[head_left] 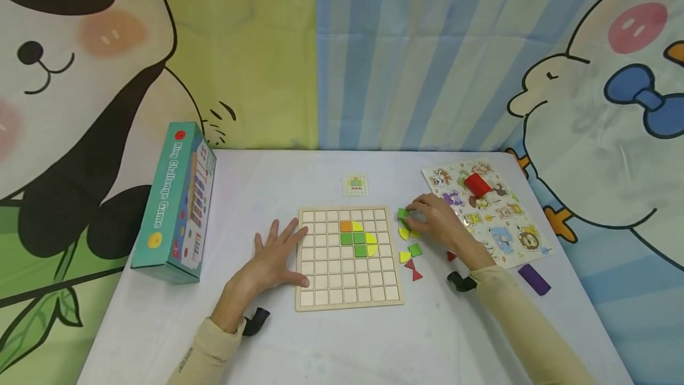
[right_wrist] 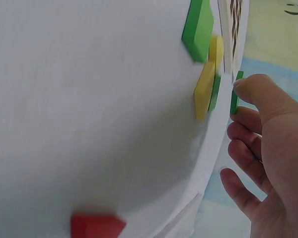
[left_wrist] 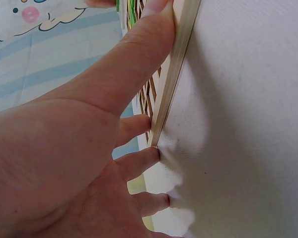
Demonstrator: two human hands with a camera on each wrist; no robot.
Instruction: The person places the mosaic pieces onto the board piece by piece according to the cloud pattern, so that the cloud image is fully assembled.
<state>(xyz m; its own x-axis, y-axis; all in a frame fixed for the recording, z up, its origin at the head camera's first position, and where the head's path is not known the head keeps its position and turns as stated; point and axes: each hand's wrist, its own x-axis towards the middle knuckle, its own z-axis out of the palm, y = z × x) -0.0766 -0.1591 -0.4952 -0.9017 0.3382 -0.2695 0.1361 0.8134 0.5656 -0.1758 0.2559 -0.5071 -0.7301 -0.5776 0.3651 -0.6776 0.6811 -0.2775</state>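
Note:
A wooden grid board (head_left: 347, 290) lies in the middle of the white table, with orange, green and yellow tiles (head_left: 358, 237) set in its upper middle squares. My left hand (head_left: 283, 248) lies flat on the table, fingers spread and touching the board's left edge (left_wrist: 181, 54); the left hand (left_wrist: 139, 144) holds nothing. Right of the board, my right hand (head_left: 412, 214) pinches a small green tile (right_wrist: 234, 99) between thumb and forefinger, just above the tabletop. Loose green (right_wrist: 197, 29), yellow (right_wrist: 204, 91) and red (right_wrist: 97, 225) pieces lie beside it.
A small pattern card (head_left: 355, 185) lies behind the board. A teal game box (head_left: 176, 227) stands at the left. An animal puzzle board (head_left: 499, 236) with a red block (head_left: 477, 185) on it lies at the right, and a purple block (head_left: 534, 279) near the right edge.

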